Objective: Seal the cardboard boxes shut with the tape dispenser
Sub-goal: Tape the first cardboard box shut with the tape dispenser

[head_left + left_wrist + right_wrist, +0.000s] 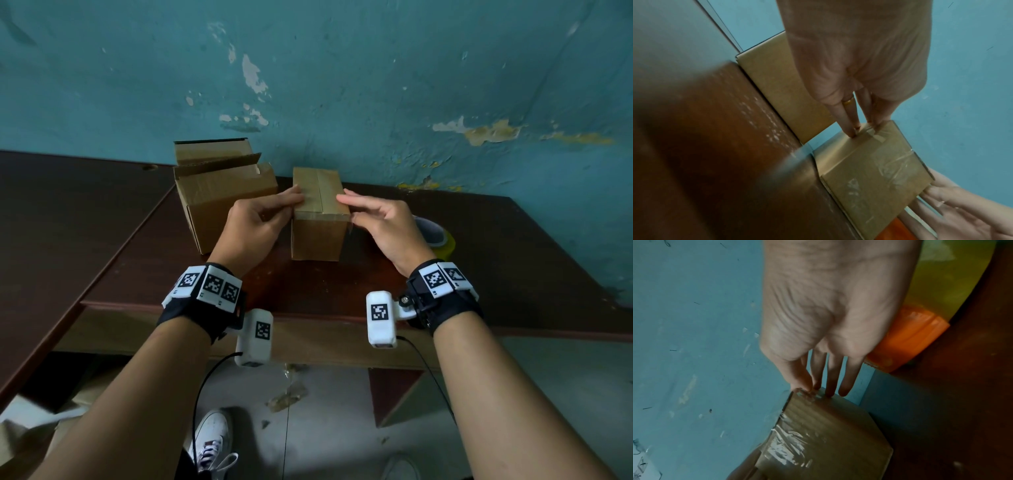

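A small closed cardboard box [318, 212] stands in the middle of the dark table, with clear tape across its top and down its sides. My left hand [294, 202] lays straight fingers on the taped upper left edge, as the left wrist view shows: left hand [863, 129], box [869, 178]. My right hand [346, 205] touches the upper right edge with straight fingers, thumb and forefinger at the tape end; the right wrist view shows the hand [822, 389] on the box [828, 434]. The tape dispenser [435, 236], a yellowish roll on an orange holder [908, 339], lies behind my right hand.
An open cardboard box [222, 198] with raised flaps stands just left of the taped one, against the blue wall. The brown table [496, 260] has bare surface to the right and in front. Below its front edge are the floor, scraps and my shoes.
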Available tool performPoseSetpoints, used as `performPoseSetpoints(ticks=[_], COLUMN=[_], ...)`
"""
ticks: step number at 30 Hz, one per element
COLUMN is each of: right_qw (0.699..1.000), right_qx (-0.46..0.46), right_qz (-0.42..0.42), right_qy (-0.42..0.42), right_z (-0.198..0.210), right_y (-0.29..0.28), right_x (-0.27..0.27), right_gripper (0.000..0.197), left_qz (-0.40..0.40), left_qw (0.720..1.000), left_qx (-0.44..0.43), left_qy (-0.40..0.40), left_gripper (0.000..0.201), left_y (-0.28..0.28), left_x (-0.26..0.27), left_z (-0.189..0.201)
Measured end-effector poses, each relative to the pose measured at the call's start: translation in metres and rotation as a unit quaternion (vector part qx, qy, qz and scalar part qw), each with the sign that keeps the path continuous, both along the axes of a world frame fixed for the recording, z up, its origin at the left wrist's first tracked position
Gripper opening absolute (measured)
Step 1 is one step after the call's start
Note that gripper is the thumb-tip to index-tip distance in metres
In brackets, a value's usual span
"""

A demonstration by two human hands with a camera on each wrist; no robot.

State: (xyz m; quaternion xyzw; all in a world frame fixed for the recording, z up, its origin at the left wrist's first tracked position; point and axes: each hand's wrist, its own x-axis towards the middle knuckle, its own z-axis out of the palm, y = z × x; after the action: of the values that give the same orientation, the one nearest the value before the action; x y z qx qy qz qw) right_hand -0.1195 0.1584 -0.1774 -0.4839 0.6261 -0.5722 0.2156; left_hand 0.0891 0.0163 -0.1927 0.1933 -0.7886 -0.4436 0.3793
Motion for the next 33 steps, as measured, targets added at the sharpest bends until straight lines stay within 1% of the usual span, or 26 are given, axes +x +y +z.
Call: performPoseSetpoints(ticks=[6, 14, 19, 24, 29, 33], right_qw=[0.999, 0.998, 0.998, 1.000, 0.999, 0.999], right_qx=[-0.005, 0.006, 0.004, -0.014, -0.017, -0.022], right_qz=[0.030, 0.052, 0.050, 0.018, 0.000, 0.001], right_qy=[-0.038, -0.045, -0.027, 0.018, 0.036, 0.034], right_z=[-0.006, -0.007, -0.009, -0.011, -0.014, -0.014], right_y=[0.002, 0.006, 0.005, 0.003, 0.001, 0.002], right_x=[-0.001, -0.004, -0.005, -0.003, 0.000, 0.003], right_gripper=[0.043, 0.044, 0.044, 0.044, 0.046, 0.050], left_qz=[-0.029, -0.046, -0.023, -0.013, 0.006, 0.015], left_qw=[0.999, 0.997, 0.998, 0.999, 0.999, 0.999], left_qx=[0.035, 0.052, 0.045, 0.032, 0.024, 0.007], left_qy=[0.013, 0.025, 0.024, 0.027, 0.034, 0.032], left_gripper=[0.036, 0.040, 0.040, 0.042, 0.043, 0.044], left_y=[0.001, 0.000, 0.001, 0.001, 0.005, 0.007], left_x=[0.001, 0.002, -0.001, -0.002, -0.004, -0.004], left_z=[-0.004, -0.007, -0.010, -0.014, -0.014, -0.014])
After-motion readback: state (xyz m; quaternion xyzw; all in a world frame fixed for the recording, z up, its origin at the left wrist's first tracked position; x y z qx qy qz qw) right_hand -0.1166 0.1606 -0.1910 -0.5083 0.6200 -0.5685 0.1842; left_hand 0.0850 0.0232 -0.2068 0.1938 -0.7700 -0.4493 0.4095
